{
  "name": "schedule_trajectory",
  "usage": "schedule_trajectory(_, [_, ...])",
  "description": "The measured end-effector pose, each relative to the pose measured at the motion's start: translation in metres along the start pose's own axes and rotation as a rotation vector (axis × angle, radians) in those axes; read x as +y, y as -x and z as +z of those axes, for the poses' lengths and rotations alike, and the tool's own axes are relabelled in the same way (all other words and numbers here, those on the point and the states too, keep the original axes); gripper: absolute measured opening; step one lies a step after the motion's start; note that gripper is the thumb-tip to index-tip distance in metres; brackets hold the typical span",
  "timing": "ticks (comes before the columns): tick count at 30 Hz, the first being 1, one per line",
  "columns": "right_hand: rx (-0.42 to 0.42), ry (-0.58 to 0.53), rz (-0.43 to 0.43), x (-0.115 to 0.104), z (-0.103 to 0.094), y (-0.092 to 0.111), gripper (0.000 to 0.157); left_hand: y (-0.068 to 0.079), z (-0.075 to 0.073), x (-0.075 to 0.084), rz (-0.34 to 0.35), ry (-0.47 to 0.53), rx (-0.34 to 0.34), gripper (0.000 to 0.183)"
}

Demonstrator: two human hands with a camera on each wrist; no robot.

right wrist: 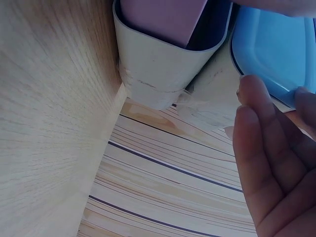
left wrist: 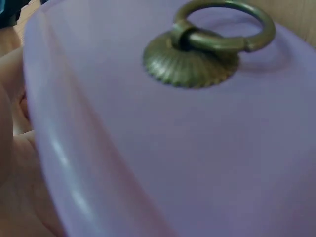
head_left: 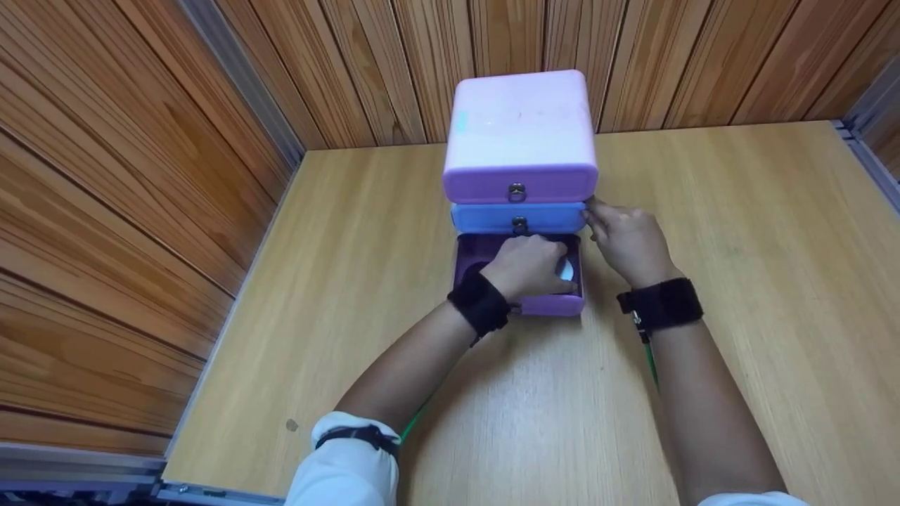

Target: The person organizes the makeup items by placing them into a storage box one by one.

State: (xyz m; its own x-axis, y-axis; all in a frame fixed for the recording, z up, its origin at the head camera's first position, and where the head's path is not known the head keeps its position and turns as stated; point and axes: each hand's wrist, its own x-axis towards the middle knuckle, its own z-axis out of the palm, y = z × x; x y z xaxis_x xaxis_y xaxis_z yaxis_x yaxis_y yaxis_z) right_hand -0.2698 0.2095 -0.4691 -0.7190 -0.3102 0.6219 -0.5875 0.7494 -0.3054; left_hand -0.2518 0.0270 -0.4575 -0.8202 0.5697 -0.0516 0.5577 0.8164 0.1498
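A stacked drawer unit has a pink-purple top drawer, a blue middle drawer and a purple bottom drawer, which is pulled out. Inside it, my left hand reaches down with bent fingers and holds a white rounded object, partly visible between thumb and forefinger. In the left wrist view, the purple drawer front hides most of this hand. My right hand touches the unit's right side at the blue drawer. Its fingers look fairly straight, with fingertips at the drawer's edge in the right wrist view.
Brass ring pulls are fixed to the drawer fronts. The unit stands on a light wooden table, close to a wood-panelled back wall. Another panelled wall rises along the left side. Black bands with green cables circle both wrists.
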Motion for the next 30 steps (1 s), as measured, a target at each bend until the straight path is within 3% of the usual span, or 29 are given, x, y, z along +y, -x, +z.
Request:
schedule_trajectory(10, [0.034, -0.021, -0.016, 0.0, -0.001, -0.002, 0.021, -0.007, 0.003, 0.003, -0.017, -0.028, -0.08, 0.044])
schedule_trajectory(23, [0.024, -0.02, -0.02, -0.002, 0.003, -0.001, 0.022, -0.012, 0.011, 0.0, -0.045, 0.056, -0.174, 0.033])
schedule_trajectory(30, [0.026, -0.016, -0.01, 0.0, -0.001, 0.0, 0.023, -0.017, 0.012, 0.001, -0.058, 0.082, -0.212, 0.039])
